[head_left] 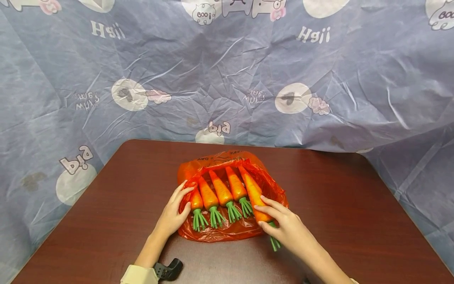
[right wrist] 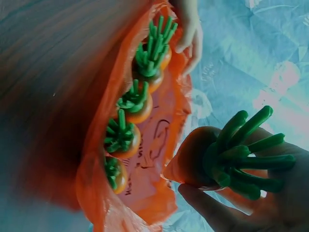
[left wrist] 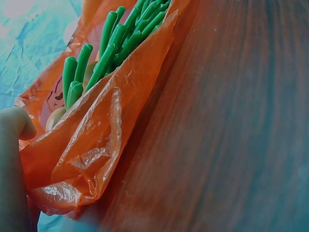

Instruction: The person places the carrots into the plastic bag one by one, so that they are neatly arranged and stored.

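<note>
An orange-red plastic bag (head_left: 227, 234) lies on the table with its mouth toward me. Inside it, several toy carrots (head_left: 221, 193) lie in a row, green stems (left wrist: 123, 41) facing out. My left hand (head_left: 173, 213) pinches the bag's left edge between thumb and fingers. At the bag's right side, my right hand (head_left: 289, 227) grips another carrot (head_left: 252, 187) near its stem end, the tip slanting in over the bag's mouth. The right wrist view shows this carrot's green stem (right wrist: 241, 154) close up, with the thumb on one side.
The bag rests on a dark reddish-brown wooden table (head_left: 117, 221). Behind the table hangs a wrinkled blue-grey cloth (head_left: 209, 59) with printed words and pale circles. A black band (head_left: 169, 270) sits on my left wrist.
</note>
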Demonstrator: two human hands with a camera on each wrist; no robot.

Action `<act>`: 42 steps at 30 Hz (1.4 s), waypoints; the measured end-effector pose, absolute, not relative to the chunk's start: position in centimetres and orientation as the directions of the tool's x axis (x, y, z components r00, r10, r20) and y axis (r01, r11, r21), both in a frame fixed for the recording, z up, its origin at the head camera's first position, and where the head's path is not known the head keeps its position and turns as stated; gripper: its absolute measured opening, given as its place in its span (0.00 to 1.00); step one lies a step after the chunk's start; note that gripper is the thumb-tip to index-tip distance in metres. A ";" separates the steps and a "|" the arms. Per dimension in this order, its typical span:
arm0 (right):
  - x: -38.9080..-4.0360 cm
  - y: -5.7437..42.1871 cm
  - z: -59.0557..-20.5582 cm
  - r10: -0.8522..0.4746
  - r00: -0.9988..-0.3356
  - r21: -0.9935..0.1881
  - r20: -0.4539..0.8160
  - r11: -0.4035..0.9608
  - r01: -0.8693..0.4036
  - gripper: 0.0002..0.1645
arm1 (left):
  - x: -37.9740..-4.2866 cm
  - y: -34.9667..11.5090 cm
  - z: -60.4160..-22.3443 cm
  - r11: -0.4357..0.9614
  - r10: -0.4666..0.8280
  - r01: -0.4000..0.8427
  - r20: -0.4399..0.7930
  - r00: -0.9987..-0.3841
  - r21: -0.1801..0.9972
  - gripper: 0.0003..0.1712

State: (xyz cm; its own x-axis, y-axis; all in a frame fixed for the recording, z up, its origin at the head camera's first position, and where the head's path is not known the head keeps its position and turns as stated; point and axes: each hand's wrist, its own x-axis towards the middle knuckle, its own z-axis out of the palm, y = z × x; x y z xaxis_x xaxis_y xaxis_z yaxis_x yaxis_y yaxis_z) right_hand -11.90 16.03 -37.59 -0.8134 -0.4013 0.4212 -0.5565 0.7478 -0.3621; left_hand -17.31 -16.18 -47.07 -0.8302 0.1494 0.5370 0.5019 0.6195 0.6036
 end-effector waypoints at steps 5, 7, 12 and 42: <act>-13.4 15.3 -38.2 -0.415 -0.838 -0.367 0.354 0.762 -0.533 0.22 | -17.2 -16.2 -47.1 0.614 0.150 0.501 0.534 -0.832 0.610 0.25; -14.2 15.1 -38.4 -0.422 -0.843 -0.364 0.332 0.767 -0.528 0.22 | -17.2 -16.2 -47.2 0.616 0.148 0.500 0.533 -0.833 0.609 0.25; -16.1 14.5 -39.0 -0.441 -0.852 -0.354 0.282 0.778 -0.519 0.21 | -17.1 -16.2 -47.4 0.625 0.148 0.496 0.533 -0.833 0.602 0.26; -20.9 12.8 -41.6 -0.428 -0.864 -0.199 0.265 0.853 -0.483 0.21 | -17.4 -16.2 -47.0 0.622 0.151 0.505 0.542 -0.827 0.598 0.25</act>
State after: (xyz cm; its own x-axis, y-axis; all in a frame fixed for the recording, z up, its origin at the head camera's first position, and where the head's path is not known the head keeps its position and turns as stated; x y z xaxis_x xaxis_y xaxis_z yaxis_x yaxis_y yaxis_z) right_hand -20.95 12.84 -41.57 -0.8641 -0.4277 0.2654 -0.4832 0.8525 -0.1993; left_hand -17.38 -16.22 -46.96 -0.8270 0.1511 0.5416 0.5053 0.6221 0.5980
